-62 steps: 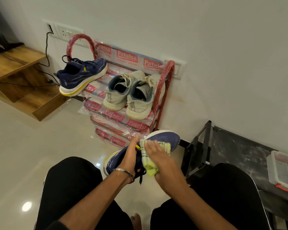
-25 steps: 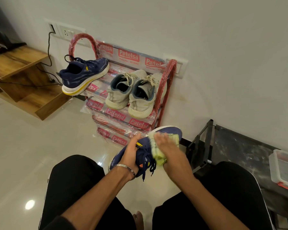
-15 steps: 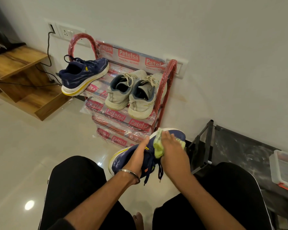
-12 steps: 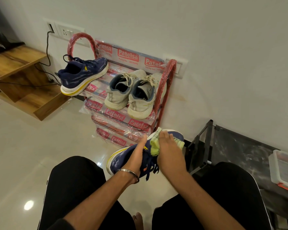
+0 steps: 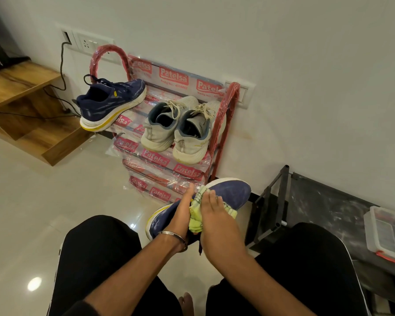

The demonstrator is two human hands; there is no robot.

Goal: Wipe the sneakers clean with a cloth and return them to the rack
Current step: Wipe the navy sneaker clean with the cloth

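My left hand [image 5: 180, 215] grips a navy sneaker [image 5: 233, 192] by its middle, held above the floor between my knees, toe pointing to the wall. My right hand [image 5: 214, 222] presses a yellow-green cloth [image 5: 196, 221] against the shoe's upper, fingers lying over the cloth. The matching navy sneaker [image 5: 110, 103] sits on the top left of the red rack [image 5: 224, 124], its heel overhanging the edge. A pair of grey-white sneakers [image 5: 178, 128] stands on the rack's right side.
A low wooden shelf unit [image 5: 21, 99] stands at the left with cables from a wall socket [image 5: 87, 42]. A black metal rack [image 5: 274, 206] with a clear plastic box [image 5: 385, 233] is at the right. Glossy tiled floor [image 5: 43, 201] lies in front.
My right hand has rubbed the cloth back and forth along the shoe's upper, moving toward the toe and then back to the laces. The left hand has tilted the shoe slightly.
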